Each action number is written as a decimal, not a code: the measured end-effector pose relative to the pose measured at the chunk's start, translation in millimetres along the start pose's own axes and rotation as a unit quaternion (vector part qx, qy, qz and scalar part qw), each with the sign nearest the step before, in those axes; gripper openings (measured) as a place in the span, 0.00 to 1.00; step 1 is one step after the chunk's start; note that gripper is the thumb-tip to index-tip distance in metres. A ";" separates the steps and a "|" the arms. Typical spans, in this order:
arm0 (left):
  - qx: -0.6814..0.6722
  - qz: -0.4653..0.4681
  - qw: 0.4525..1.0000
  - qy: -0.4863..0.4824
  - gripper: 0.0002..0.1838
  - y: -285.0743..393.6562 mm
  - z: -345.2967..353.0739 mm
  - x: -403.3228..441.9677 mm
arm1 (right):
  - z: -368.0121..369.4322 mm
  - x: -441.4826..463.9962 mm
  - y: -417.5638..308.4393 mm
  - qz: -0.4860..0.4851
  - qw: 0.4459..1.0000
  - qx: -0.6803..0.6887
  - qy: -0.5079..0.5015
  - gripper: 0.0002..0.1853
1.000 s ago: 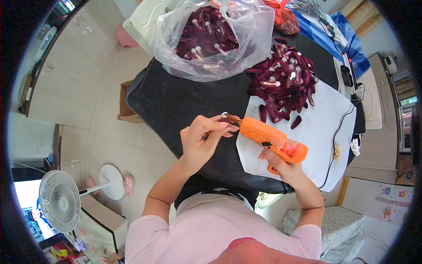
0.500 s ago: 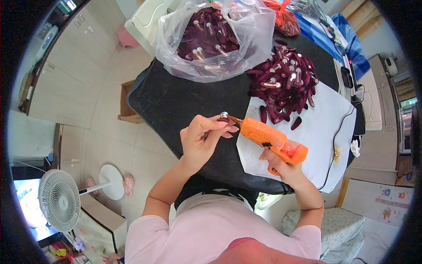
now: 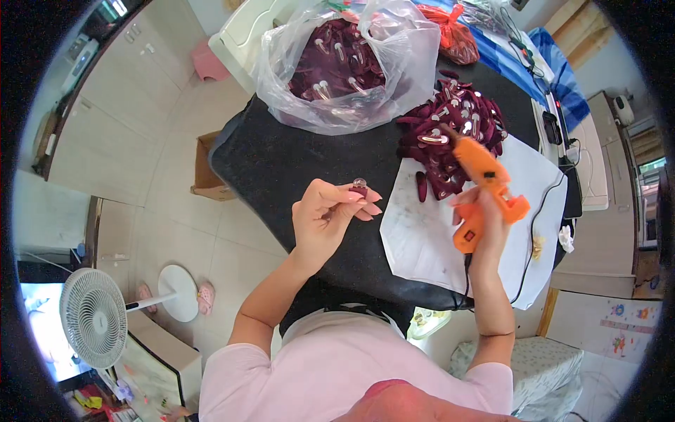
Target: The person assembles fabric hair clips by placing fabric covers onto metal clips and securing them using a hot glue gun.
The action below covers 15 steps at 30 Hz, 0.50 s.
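The black-covered table (image 3: 295, 169) carries a white paper sheet (image 3: 422, 246) on its right, a heap of burgundy snap hair clips (image 3: 450, 116), and a clear plastic bag (image 3: 337, 116) of more at its far side. Over the table, the left hand (image 3: 332, 211) pinches one burgundy clip (image 3: 359, 188); the right hand (image 3: 486, 225) is wrapped around an orange hot-glue gun (image 3: 480, 163). Left of the table, a cardboard box (image 3: 209, 176), pink slippers (image 3: 206, 297) and a pedestal fan (image 3: 96, 318) occupy pale floor tiles (image 3: 172, 218).

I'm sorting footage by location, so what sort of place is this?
Probably a home room used for handiwork: a pedestal fan, pink slippers on the floor, and an orange glue gun in the right hand.
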<state>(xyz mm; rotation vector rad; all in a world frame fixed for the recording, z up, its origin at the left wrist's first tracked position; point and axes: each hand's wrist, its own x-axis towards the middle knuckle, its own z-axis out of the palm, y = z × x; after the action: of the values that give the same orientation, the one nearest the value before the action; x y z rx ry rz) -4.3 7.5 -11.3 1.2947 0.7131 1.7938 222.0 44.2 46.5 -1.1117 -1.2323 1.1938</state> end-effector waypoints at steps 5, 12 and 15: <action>-0.020 -0.011 0.999 0.024 0.06 3.2 3.6 0.0 | -3.1 9.3 -1.9 0.036 0.989 0.138 0.044 0.17; -0.016 -0.154 0.988 -0.014 0.07 13.1 -0.7 9.3 | -0.8 6.1 2.5 0.083 0.987 0.135 0.014 0.16; -0.110 -0.170 0.979 -0.022 0.11 5.2 -1.3 10.0 | -1.3 4.9 1.4 0.083 0.988 0.130 0.008 0.16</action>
<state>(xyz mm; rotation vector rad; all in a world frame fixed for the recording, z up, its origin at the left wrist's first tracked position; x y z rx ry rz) -8.6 13.3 -2.5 0.9953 0.6483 1.5140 223.1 49.3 45.4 -1.0404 -0.9533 1.4241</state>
